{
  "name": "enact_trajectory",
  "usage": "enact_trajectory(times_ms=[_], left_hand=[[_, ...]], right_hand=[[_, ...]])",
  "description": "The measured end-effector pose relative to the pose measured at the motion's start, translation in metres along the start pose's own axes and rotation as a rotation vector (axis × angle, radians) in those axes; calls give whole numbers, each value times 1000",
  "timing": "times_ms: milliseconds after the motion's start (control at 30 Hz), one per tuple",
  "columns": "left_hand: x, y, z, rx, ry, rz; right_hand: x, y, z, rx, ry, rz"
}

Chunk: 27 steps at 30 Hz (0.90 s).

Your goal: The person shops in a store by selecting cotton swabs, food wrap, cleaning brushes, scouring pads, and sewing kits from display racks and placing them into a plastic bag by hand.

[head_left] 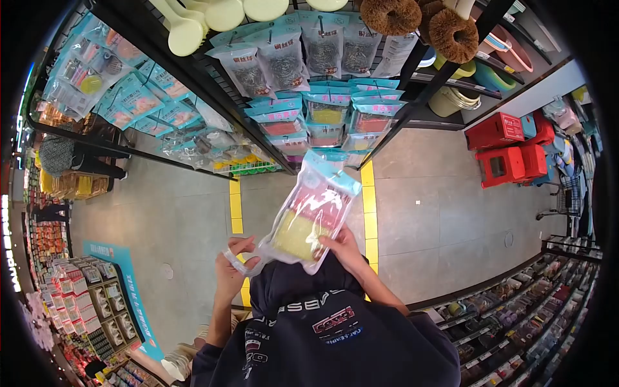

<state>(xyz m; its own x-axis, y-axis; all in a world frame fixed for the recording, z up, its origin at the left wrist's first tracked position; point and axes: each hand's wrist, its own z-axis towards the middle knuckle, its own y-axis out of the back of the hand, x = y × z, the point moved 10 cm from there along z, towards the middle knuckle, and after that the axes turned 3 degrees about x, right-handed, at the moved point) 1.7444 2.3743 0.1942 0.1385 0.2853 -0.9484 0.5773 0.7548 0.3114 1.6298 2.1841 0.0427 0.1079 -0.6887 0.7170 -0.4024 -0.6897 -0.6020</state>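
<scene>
A clear plastic pack of sponges (305,219) with a light blue header is tilted in front of my chest. Yellow and pinkish-red pieces show through its glossy film. My right hand (345,250) is closed on the pack's lower right edge, thumb on the front. Close to the pack's lower left corner, my left hand (233,269) has curled fingers around a whitish, ring-like band (236,262); its exact kind is unclear. Whether those fingers also touch the pack, I cannot tell.
Ahead hang similar sponge packs (327,115), bagged steel wool balls (282,61) and brown round brushes (390,16) on a dark rack. Red plastic stools (501,166) stand at right. Shelves (516,316) line the lower right. Another person (71,155) is at far left.
</scene>
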Motion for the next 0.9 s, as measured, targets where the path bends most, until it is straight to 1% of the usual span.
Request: enact_trajectory(times_ms=[33, 67, 100, 167, 267, 300, 367, 400, 433, 500, 633, 900], left_hand=[[-6, 4, -1, -7, -33, 70], [-11, 7, -2, -12, -66, 139], [-11, 10, -3, -11, -62, 143], [-16, 15, -5, -37, -97, 191], [-23, 15, -6, -21, -92, 245], [-25, 16, -7, -23, -88, 245], [-24, 17, -7, -16, -69, 272], [-23, 19, -9, -16, -63, 274], [-22, 23, -11, -34, -69, 279], [-20, 29, -14, -50, -69, 284], [-17, 44, -20, -99, -40, 290], [-21, 54, -31, -122, -30, 388]], right_hand=[[1, 14, 5, -73, 7, 14], [9, 25, 11, -116, 61, 8], [13, 40, 17, -171, 76, -29], [25, 61, 32, -194, 110, -36], [29, 93, 50, -217, 79, -40], [25, 103, 56, -216, 74, -40], [17, 127, 68, -253, 111, -186], [7, 139, 72, -291, 97, -236], [-5, 151, 79, -290, 92, -233], [-33, 173, 93, -274, 23, -352], [-48, 185, 134, -227, 52, -397], [-41, 170, 210, -185, -17, -321]])
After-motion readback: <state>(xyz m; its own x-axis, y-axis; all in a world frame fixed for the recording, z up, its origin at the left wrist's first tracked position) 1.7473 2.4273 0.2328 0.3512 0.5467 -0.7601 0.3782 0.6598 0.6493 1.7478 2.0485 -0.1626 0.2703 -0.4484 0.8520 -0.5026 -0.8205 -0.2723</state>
